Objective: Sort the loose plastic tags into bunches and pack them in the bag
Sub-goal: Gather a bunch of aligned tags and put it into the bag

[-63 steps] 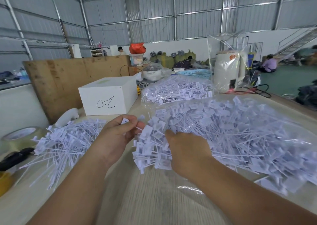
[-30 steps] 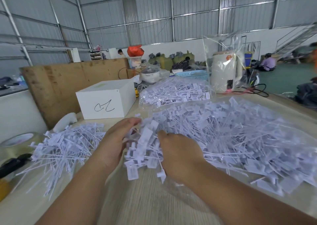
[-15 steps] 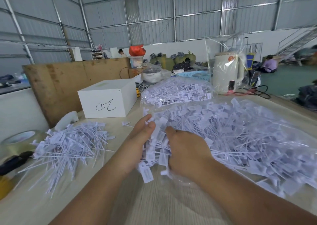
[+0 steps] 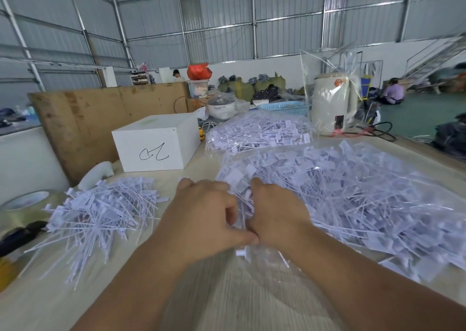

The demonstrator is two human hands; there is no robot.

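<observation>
Plastic tags (image 4: 353, 199) are heaped in a large pile on clear film at the right of the table (image 4: 227, 305), and its near-left corner is being worked on by both hands. A small bunch of tags (image 4: 243, 212) is held upright between them: the left hand (image 4: 204, 217) is curled round it, thumb pressed across the near side, while the right hand (image 4: 277, 217) is closed against it from the right, its fingertips hidden among the tags. A few tag heads are seen sticking out below the hands. A second, looser pile (image 4: 100, 217) is spread at the left, and a filled clear bag (image 4: 259, 134) is lying farther off, beside a white box (image 4: 156, 141).

The step in hand is judged to be gathering and squaring a bunch. It is best done if the stems are kept parallel, the heads are tapped level against the table, and stray tags caught crosswise are shaken free before the bunch is lifted away. A firm but not crushing grip is advised, since thin stems slide apart easily.
</observation>
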